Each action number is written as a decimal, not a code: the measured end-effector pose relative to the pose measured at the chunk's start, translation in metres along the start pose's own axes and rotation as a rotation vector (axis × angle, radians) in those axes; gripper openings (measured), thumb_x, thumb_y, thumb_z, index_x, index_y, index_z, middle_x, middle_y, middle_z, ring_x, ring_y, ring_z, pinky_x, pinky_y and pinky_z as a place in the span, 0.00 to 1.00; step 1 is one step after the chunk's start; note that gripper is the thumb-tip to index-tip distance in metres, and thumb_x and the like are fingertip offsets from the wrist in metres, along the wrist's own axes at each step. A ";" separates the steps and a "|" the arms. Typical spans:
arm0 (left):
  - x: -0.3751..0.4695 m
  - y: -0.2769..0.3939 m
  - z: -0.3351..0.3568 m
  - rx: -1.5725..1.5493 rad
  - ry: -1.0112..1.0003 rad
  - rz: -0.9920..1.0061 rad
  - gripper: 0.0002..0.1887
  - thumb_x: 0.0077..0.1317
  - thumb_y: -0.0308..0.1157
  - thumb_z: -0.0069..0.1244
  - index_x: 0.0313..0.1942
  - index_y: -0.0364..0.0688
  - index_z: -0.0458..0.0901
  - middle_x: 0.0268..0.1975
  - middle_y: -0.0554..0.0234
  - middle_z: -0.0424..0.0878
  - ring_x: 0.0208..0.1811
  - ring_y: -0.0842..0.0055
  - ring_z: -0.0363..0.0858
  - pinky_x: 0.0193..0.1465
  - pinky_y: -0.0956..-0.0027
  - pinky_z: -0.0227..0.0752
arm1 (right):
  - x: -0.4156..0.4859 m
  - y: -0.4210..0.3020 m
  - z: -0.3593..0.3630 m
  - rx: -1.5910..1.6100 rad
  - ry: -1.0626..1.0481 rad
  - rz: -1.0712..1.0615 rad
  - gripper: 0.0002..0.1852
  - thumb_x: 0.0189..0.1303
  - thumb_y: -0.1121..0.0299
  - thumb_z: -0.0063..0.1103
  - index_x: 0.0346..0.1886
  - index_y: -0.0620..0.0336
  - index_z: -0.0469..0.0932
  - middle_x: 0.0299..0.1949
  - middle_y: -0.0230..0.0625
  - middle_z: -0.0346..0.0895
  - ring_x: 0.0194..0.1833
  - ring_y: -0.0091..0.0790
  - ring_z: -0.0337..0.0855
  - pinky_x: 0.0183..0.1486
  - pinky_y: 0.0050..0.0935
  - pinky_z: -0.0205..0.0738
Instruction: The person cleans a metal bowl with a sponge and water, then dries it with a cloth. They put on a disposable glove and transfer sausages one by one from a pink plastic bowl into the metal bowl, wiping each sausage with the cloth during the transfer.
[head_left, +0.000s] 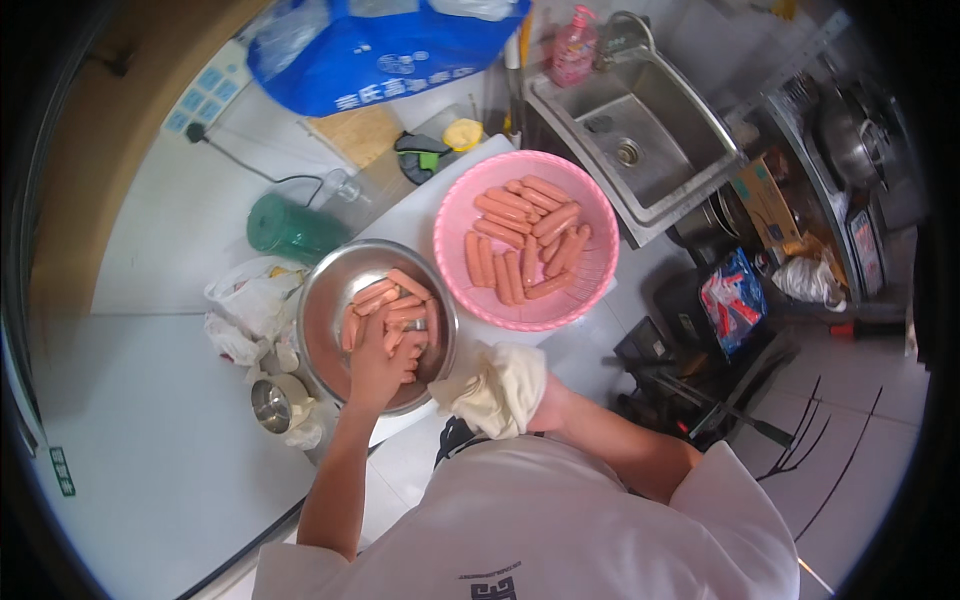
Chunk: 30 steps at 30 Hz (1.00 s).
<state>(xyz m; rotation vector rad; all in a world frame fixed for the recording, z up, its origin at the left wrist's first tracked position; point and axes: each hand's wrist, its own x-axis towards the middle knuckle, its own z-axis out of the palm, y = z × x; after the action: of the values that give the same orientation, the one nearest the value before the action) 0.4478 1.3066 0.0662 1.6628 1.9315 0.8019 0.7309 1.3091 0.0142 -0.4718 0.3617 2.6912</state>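
Observation:
My left hand (384, 360) reaches down into a stainless steel bowl (324, 315), its fingers among several sausages (409, 283). Whether the fingers are closed around any sausage cannot be made out. A crumpled cream cloth (499, 390) is gripped in my right hand (551, 405), close to my body and just right of the bowl. Behind the cloth, a pink plastic basket (450, 289) with a scalloped rim holds several more sausages (555, 219), lying loosely in different directions. Bowl and basket stand side by side on a white tabletop (397, 214).
A steel sink (675, 120) with a pink pump bottle (574, 49) lies beyond the basket. Left of the bowl are a green jug (289, 229), white plastic bags (251, 300) and a small metal pot (277, 405). A blue bag (382, 56) hangs at the back; shelving (817, 187) stands right.

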 end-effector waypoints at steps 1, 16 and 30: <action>0.015 0.017 0.015 -0.084 -0.033 0.051 0.22 0.70 0.34 0.64 0.60 0.34 0.84 0.57 0.44 0.88 0.63 0.52 0.85 0.65 0.57 0.78 | -0.019 -0.004 0.004 -0.033 -0.011 -0.115 0.22 0.82 0.51 0.50 0.57 0.59 0.83 0.55 0.43 0.88 0.61 0.44 0.87 0.69 0.46 0.81; 0.158 0.039 0.299 0.346 -0.494 -0.148 0.27 0.67 0.36 0.63 0.62 0.36 0.74 0.53 0.34 0.88 0.56 0.46 0.90 0.61 0.49 0.82 | -0.130 -0.007 -0.018 0.158 0.134 -0.608 0.38 0.78 0.37 0.52 0.76 0.60 0.71 0.77 0.41 0.74 0.75 0.41 0.75 0.83 0.45 0.63; -0.021 0.063 0.069 -0.628 -0.191 -0.121 0.22 0.80 0.26 0.55 0.71 0.34 0.75 0.52 0.63 0.87 0.54 0.79 0.84 0.62 0.71 0.77 | 0.008 0.007 0.043 -0.410 0.140 -0.324 0.24 0.82 0.47 0.57 0.71 0.49 0.75 0.63 0.28 0.80 0.62 0.29 0.84 0.66 0.37 0.82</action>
<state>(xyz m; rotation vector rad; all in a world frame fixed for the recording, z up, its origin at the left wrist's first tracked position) 0.5432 1.3006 0.0593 1.1802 1.4291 1.0257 0.7096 1.3191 0.0516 -0.7650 -0.2220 2.4144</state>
